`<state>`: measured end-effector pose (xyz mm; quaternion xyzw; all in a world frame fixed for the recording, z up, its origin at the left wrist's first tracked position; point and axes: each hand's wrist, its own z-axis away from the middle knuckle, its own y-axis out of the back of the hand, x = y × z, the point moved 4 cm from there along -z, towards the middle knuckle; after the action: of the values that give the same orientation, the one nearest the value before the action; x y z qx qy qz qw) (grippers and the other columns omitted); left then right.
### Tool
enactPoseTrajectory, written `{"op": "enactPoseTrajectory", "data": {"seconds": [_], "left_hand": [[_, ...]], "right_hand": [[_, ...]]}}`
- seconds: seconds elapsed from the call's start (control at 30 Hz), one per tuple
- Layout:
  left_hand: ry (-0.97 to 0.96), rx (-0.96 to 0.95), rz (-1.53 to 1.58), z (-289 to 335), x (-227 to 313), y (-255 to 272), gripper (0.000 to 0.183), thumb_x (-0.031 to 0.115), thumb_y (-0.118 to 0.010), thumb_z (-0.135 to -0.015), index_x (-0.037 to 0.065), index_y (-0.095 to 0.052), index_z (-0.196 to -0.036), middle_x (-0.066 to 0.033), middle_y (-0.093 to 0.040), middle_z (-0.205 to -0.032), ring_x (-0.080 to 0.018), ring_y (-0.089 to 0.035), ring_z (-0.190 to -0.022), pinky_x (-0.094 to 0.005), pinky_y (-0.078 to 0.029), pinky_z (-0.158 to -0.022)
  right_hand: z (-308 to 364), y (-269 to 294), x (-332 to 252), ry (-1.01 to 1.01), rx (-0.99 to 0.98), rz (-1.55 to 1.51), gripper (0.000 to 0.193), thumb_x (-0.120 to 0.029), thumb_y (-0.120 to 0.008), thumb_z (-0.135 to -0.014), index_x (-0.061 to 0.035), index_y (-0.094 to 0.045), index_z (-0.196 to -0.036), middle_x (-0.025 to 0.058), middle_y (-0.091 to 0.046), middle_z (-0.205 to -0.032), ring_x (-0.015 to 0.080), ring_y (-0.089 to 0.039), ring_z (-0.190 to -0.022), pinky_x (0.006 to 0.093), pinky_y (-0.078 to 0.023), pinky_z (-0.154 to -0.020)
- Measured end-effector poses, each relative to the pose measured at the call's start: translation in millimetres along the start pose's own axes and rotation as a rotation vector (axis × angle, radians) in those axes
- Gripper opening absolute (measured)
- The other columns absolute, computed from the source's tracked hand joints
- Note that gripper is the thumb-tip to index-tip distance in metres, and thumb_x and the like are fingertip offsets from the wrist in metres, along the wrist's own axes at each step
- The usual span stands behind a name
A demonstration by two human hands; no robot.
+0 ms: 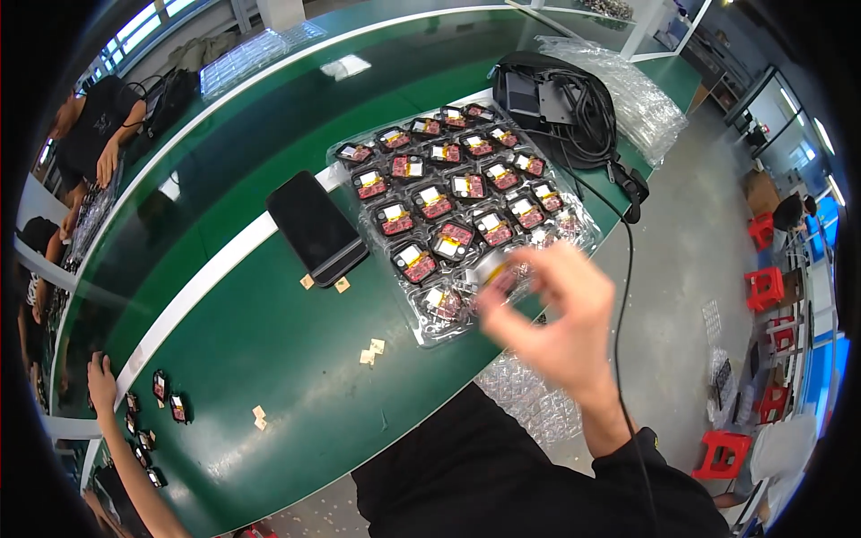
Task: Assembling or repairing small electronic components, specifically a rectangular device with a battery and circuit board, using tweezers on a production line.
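Note:
My right hand (560, 309), blurred by motion, pinches a small watch-like electronic module (495, 271) between thumb and forefinger. It is held just above the near right edge of a clear plastic blister tray (430, 336). Many similar modules (434, 203) sit in rows in the tray, each with a black rounded case, a red circuit board, a white block and yellow tape. Part of the tray's near right side is hidden behind the hand. My left hand is out of view; the bare arm at the far left seems to be another person's.
A black phone-like slab (318, 229) lies left of the tray. Behind the tray rests a black bag (569, 108) with cables. Small beige squares (372, 351) and loose modules (178, 407) lie on the green table (314, 403). A co-worker's hand (101, 384) is near those modules.

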<state>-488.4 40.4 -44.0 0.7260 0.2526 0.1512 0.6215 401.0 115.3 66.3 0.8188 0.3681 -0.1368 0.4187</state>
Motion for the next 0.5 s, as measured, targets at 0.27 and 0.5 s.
{"op": "enactPoseTrajectory", "data": {"seconds": [0.27, 0.5], "left_hand": [[-0.018, 0.088, 0.246, -13, -24, -13, 0.042, -0.006, -0.061, -0.101, 0.000, -0.059, -0.143, -0.0229, -0.069, -0.134, -0.0412, -0.067, -0.126, -0.0472, -0.052, -0.107], [-0.205, 0.331, 0.222, 10, 1, 39, 0.052, -0.009, -0.061, -0.100, 0.001, -0.057, -0.151, -0.0197, -0.065, -0.148, -0.0359, -0.066, -0.136, -0.0443, -0.054, -0.110]], "right_hand": [[-1, 47, 84, -0.272, 0.133, 0.387, 0.036, -0.020, -0.094, -0.084, 0.0015, -0.079, -0.108, 0.0088, -0.065, -0.085, 0.0181, -0.062, -0.071, 0.0320, -0.051, -0.065], [8, 44, 67, -0.318, 0.119, 0.120, 0.030, -0.009, -0.091, -0.086, 0.0017, -0.078, -0.112, -0.0002, -0.055, -0.081, 0.0073, -0.049, -0.068, 0.0265, -0.035, -0.056]]}}
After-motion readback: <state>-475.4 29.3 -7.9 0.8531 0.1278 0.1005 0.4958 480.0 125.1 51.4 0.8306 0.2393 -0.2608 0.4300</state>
